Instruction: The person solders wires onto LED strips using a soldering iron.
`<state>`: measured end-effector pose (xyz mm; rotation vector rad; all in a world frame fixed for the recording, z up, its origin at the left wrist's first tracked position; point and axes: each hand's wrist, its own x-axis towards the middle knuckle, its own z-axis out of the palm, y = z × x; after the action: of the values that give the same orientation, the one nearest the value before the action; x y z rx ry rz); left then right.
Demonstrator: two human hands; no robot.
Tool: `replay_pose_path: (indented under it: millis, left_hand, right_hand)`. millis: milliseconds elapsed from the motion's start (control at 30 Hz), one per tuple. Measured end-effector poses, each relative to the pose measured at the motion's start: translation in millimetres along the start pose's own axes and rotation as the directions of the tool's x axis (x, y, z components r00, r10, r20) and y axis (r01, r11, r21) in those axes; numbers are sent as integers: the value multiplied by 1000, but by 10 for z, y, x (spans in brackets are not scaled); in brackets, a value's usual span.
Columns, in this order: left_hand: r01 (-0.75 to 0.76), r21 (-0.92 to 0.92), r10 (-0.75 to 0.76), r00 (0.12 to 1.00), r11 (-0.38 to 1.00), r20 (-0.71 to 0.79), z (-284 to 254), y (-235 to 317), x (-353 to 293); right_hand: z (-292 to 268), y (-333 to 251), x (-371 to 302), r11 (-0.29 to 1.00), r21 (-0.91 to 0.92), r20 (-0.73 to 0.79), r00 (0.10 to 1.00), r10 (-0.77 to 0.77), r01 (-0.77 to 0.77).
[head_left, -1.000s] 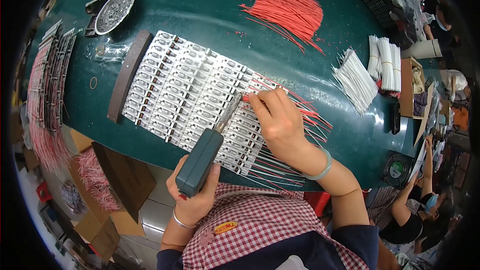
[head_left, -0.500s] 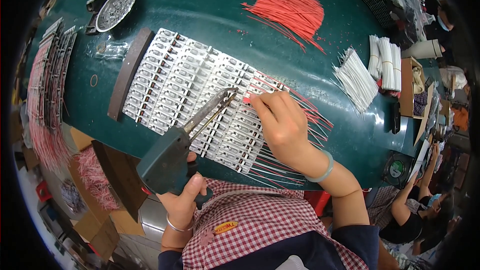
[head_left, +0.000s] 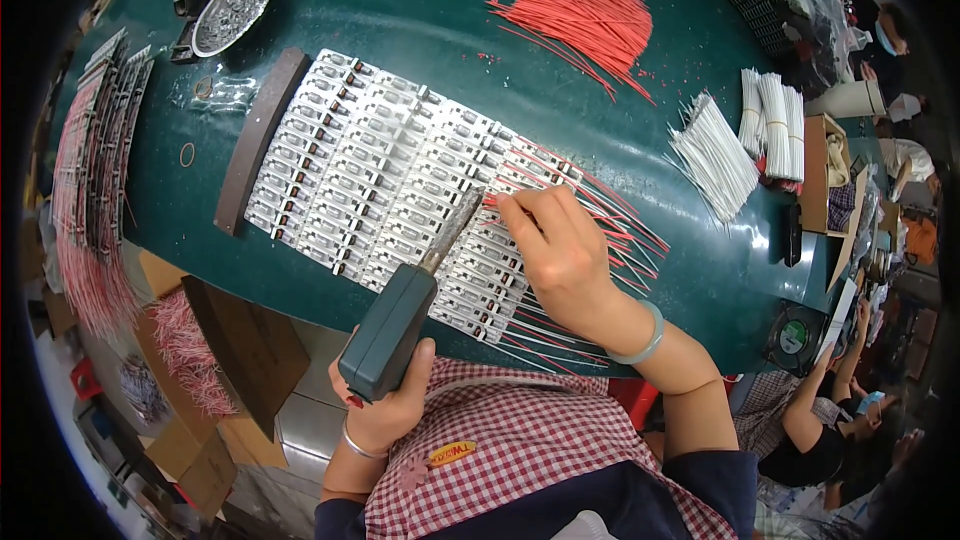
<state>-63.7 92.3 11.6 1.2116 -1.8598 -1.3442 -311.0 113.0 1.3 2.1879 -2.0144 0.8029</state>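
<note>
Dozens of small white circuit boards (head_left: 400, 190) lay in rows across the green table (head_left: 420, 30), a sheet running from ten o'clock down toward five o'clock. A dark wooden bar (head_left: 255, 140) bordered the sheet at its nine o'clock end. Red and white leads already fanned out from the boards at the four o'clock end. A loose heap of red wires (head_left: 585, 15) sat at one o'clock, and bundles of white wires (head_left: 715, 155) at three o'clock.

The left hand (head_left: 385, 410) was closed around the green soldering gun (head_left: 388, 335) at seven o'clock of the sheet, its metal tip (head_left: 455, 225) slanting up to the boards near the centre. The right hand (head_left: 560, 250) rested at four o'clock, fingers pinched shut on one red wire (head_left: 505, 202), whose end met the board just beside the tip.

To do this joint well, I judged that the wire end needed to lie flat on its pad before heat reached it, and that the pinch should hold steady, well back from the tip. The gun would best touch pad and wire together, briefly, then lift straight off so neighbouring leads stayed undisturbed. Whether the tip was actually touching the board could not be told.
</note>
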Motion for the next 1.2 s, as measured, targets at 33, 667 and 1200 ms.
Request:
replay_pose_path:
  millis: [33,667,1200]
  left_hand:
    - [-83,22,84,994,996,-69,41,13,50]
    - [19,-27,-18,999,999,43,-84,0,-93]
    - [-67,24,67,997,997,-35,-39,-13,-50]
  right_hand:
    - [-8,-12,4,1000,7,-4,1000,24,-24]
    - [-21,-14,19,999,-25,16,1000,24,-23]
    - [-13,-88,-40,1000,11,-26,1000,6,-6]
